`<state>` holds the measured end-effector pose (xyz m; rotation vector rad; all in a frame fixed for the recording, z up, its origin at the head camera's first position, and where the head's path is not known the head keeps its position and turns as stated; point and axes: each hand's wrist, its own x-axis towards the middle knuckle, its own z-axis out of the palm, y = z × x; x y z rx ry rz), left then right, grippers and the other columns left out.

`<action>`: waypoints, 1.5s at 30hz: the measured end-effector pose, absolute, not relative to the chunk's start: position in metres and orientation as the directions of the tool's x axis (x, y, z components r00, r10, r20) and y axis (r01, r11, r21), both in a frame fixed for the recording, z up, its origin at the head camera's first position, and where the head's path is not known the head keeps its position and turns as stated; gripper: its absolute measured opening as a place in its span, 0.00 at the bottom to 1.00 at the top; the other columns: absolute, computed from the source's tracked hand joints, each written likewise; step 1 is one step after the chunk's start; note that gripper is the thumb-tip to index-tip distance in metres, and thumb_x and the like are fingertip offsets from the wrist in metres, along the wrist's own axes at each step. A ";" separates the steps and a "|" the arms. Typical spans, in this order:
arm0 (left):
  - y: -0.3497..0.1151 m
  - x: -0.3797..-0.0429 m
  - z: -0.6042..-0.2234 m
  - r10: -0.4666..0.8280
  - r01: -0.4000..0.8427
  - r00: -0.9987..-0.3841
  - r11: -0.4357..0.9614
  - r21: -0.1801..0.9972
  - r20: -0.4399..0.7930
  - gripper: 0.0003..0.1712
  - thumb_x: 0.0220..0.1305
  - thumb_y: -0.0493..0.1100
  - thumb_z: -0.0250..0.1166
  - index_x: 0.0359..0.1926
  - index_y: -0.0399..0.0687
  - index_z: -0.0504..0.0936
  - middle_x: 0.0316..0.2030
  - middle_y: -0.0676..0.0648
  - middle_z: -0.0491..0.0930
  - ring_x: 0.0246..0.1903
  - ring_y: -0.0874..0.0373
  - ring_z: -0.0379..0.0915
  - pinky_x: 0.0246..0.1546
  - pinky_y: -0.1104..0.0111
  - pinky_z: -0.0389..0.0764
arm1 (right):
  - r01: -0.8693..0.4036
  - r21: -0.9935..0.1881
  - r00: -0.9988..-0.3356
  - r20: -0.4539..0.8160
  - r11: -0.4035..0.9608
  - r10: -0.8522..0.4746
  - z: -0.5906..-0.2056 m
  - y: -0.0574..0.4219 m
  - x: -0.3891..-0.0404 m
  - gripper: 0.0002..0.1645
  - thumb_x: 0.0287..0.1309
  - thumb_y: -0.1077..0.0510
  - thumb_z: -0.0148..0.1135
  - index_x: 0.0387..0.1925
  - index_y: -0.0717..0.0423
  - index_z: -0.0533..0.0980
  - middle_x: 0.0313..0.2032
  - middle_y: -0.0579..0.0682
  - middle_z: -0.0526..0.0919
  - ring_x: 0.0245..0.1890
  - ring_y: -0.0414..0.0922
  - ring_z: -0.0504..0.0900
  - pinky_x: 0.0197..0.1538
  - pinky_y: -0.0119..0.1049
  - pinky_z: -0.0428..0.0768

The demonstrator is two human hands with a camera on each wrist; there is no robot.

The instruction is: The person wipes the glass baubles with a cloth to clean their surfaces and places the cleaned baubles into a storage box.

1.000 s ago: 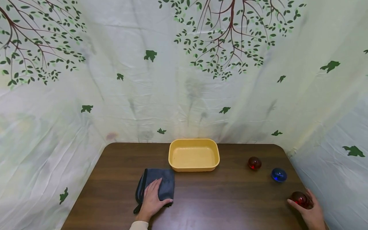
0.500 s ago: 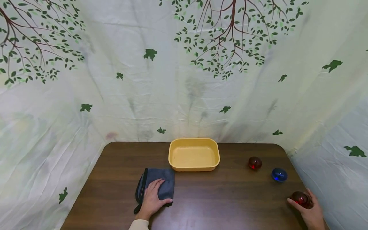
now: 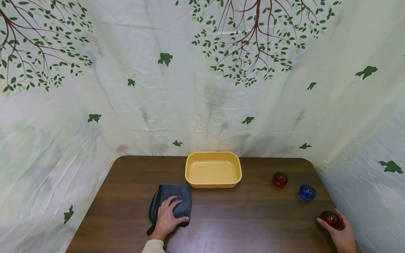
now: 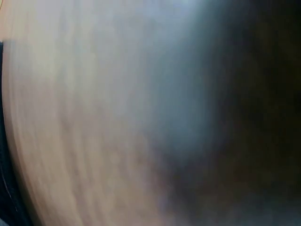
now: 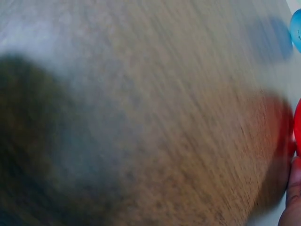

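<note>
My left hand [image 3: 167,218] rests on a dark blue-grey zip pouch [image 3: 183,193], its fingers spread over the top and the thumb near the right edge. A black strap loops along the pouch's left side. At the table's right edge my right hand [image 3: 341,230] holds a clear dark-red ball [image 3: 330,218] between thumb and fingers. In the right wrist view, a thumb [image 5: 294,188] touches that red ball [image 5: 298,127] at the frame's edge. Beyond it lie a blue ball [image 3: 307,192] and another red ball [image 3: 280,179].
A yellow rectangular tub [image 3: 213,185] stands at the far middle of the brown wooden table [image 3: 246,218]. A hanging cloth [image 3: 202,88] printed with branches and birds surrounds the table at the back and sides. Mostly blurred tabletop fills the left wrist view.
The left fingers have spread and bent slightly on the pouch. The right hand keeps its place at the red ball, its fingers shifting a little. The balls and tub stay where they were.
</note>
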<state>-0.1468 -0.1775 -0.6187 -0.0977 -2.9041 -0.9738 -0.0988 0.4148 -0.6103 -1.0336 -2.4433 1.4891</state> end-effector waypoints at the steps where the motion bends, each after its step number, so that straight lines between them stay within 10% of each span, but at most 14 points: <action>1: -0.177 -0.147 -0.619 0.037 0.091 -0.994 0.795 0.599 0.103 0.39 0.35 0.58 0.81 0.51 0.48 0.83 0.60 0.44 0.70 0.61 0.41 0.58 0.57 0.41 0.61 | 0.494 -0.818 -0.766 -0.248 0.296 0.593 -0.611 0.415 -0.098 0.60 0.54 0.40 0.68 0.75 0.57 0.45 0.72 0.68 0.47 0.68 0.67 0.53 0.65 0.63 0.58; 21: -0.175 -0.148 -0.620 -0.004 0.141 -0.974 0.773 0.618 0.227 0.19 0.42 0.41 0.79 0.39 0.46 0.87 0.51 0.44 0.77 0.55 0.41 0.66 0.48 0.46 0.66 | 0.508 -0.841 -0.687 -0.266 0.184 0.676 -0.624 0.418 -0.097 0.54 0.53 0.44 0.70 0.73 0.58 0.53 0.71 0.64 0.55 0.67 0.60 0.57 0.68 0.55 0.59; 27: -0.175 -0.149 -0.621 -0.033 0.147 -0.966 0.749 0.646 0.258 0.17 0.41 0.39 0.79 0.37 0.46 0.87 0.50 0.44 0.79 0.53 0.42 0.68 0.47 0.48 0.66 | 0.505 -0.854 -0.652 -0.286 0.122 0.702 -0.622 0.413 -0.093 0.53 0.47 0.42 0.74 0.72 0.48 0.59 0.70 0.55 0.60 0.65 0.45 0.61 0.65 0.28 0.63; 36: -0.177 -0.147 -0.621 -0.102 0.127 -0.958 0.688 0.715 0.268 0.16 0.42 0.36 0.78 0.37 0.45 0.87 0.50 0.43 0.78 0.53 0.42 0.70 0.52 0.47 0.67 | 0.502 -0.862 -0.619 -0.300 0.071 0.726 -0.613 0.406 -0.087 0.53 0.44 0.41 0.75 0.70 0.44 0.62 0.70 0.57 0.60 0.66 0.48 0.61 0.69 0.40 0.61; 45: -0.184 -0.145 -0.611 -0.196 0.060 -0.958 0.573 0.818 0.208 0.18 0.46 0.38 0.77 0.42 0.45 0.87 0.55 0.44 0.79 0.61 0.43 0.68 0.61 0.48 0.63 | 0.513 -0.856 -0.635 -0.325 0.068 0.701 -0.597 0.400 -0.081 0.57 0.38 0.38 0.77 0.70 0.49 0.63 0.68 0.58 0.63 0.62 0.43 0.65 0.31 0.11 0.68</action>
